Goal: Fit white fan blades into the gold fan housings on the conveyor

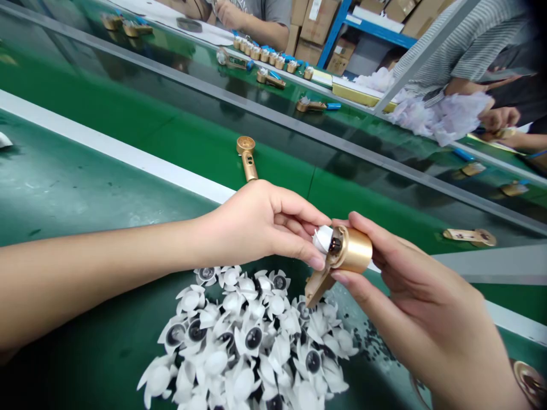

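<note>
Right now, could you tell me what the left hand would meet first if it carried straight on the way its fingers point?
The left hand points right, pinching a white fan blade. Straight on, that blade meets the open end of the gold housing held by the right hand; they look nearly touching, though depth is unclear.

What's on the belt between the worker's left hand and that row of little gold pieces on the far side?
In the head view, one gold handle piece lies between the left hand and the far row; otherwise bare green belt.

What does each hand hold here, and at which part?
The right hand grips the gold housing around its round head. The left hand pinches a white fan piece at the housing's open end.
</note>
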{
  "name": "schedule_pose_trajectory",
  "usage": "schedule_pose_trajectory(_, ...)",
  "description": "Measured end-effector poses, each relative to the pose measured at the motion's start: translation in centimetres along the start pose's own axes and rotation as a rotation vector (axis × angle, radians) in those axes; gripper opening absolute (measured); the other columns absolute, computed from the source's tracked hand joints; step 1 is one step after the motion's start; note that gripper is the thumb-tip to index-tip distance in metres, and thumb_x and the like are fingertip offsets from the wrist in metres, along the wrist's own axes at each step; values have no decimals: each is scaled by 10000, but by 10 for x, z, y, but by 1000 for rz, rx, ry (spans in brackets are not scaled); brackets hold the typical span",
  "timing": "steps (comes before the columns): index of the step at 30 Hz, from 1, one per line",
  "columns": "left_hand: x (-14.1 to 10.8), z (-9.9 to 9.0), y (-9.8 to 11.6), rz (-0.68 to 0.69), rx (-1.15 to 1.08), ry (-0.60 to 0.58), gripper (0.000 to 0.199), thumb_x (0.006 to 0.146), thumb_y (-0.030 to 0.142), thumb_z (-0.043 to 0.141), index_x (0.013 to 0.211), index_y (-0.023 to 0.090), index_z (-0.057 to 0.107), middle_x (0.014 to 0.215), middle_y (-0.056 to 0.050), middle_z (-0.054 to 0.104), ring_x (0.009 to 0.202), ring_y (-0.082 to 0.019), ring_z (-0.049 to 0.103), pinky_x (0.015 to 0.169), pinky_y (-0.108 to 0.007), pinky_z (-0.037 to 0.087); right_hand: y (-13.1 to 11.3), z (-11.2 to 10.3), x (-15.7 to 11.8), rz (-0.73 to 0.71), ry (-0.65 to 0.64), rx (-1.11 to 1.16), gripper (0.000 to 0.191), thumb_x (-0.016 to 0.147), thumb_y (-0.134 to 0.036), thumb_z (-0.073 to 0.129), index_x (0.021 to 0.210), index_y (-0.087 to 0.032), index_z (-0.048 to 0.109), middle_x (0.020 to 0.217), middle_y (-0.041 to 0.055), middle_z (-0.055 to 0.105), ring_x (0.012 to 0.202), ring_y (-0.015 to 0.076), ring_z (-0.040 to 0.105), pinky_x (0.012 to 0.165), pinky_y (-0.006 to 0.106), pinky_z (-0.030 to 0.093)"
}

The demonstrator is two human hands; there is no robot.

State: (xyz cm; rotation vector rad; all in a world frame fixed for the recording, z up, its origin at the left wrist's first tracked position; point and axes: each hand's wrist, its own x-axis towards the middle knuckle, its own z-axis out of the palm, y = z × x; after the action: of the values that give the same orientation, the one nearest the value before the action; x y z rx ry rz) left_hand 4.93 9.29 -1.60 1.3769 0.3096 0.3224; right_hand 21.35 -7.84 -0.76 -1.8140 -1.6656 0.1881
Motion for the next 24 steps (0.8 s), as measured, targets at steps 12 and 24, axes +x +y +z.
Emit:
schedule_pose_trajectory(12, 2, -1, -5, -154, -42, 0, 712, 598, 242, 906, 1228, 208, 577, 793, 5, 727, 731, -188, 750, 733, -307, 600, -11, 5, 1, -219, -16, -209, 552, 914, -262, 629, 1445, -214, 484, 1295, 93, 660, 1088, 233, 677, 889, 331, 574)
schedule_pose_trajectory(24, 10, -23, -13, 85, 959, -551, 299, 855, 245, 628, 1135, 247, 735, 1123, -50, 678, 990, -186, 639, 833, -236, 465, 80, 11, 56, 282, 108, -455, 470, 889, -417, 576, 1229, -99, 631, 1132, 208, 661, 1090, 362, 605, 896, 504, 492)
